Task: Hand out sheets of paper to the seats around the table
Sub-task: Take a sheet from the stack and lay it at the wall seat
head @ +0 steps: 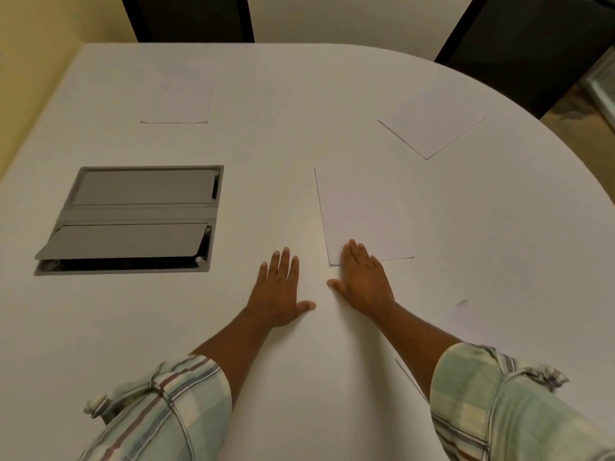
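left hand (279,292) flat, open, palm down on table (100,327), grips nothing. right hand (362,279) open, fingertips pressing near edge of middle sheet (366,214); long axis runs away from the person. step: likely sliding it outward; next needs a steady push. beyond, right sheet (432,123) lies skewed and left sheet (179,94) square, by chairs (532,44).

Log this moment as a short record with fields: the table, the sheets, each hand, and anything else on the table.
table: white table, rounded on the right
sheets laid out: far left sheet; far right sheet; middle sheet
right hand: right hand flat, fingers on the middle sheet's near edge
left hand: left hand flat on bare table, holding nothing
other: grey cable box set in the table, near flap raised
chairs: two dark chairs at the far edge
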### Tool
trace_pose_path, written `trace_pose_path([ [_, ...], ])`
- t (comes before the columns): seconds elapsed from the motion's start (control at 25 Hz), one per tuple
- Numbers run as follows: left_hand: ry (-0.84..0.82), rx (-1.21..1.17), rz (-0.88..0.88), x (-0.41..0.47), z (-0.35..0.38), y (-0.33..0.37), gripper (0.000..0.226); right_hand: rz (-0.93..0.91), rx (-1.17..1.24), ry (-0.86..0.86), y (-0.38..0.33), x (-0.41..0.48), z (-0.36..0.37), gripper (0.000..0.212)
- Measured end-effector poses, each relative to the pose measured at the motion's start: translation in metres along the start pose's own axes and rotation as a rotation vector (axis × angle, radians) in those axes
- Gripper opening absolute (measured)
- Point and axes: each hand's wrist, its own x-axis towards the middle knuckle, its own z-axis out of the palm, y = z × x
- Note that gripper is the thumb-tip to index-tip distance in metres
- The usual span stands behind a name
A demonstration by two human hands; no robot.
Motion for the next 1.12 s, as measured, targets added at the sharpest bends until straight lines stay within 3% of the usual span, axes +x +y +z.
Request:
trace_pose_path([
  [0.52,0.034,0.006,0.021,0.001,0.007,-0.004,0.116,-0.029,-0.112,0.202,-0.013,0.018,0.001,0.018],
  [0.8,-0.052,0.005,-0.002,-0.002,-0.005,0.006,0.118,0.08,0.037,0.302,-0.02,0.002,-0.008,0.025],
  [0.88,-0.116,-0.039,0.005,-0.006,-0.015,0.008,0.107,0.073,0.098,0.317,-0.024,-0.013,-0.01,0.02],
  [0.96,-0.127,-0.336,-0.032,-0.01,-0.029,0.008,0.079,0.065,0.136,0.338,-0.03,-0.03,-0.01,0.019],
  [1.04,-0.043,-0.883,-0.193,-0.023,-0.043,0.011,0.047,0.034,0.168,0.356,-0.038,-0.051,-0.011,0.022],
  [1.12,0.07,-1.347,-0.4,-0.043,-0.046,0.018,0.035,-0.06,0.159,0.37,-0.045,-0.074,-0.008,0.028],
])
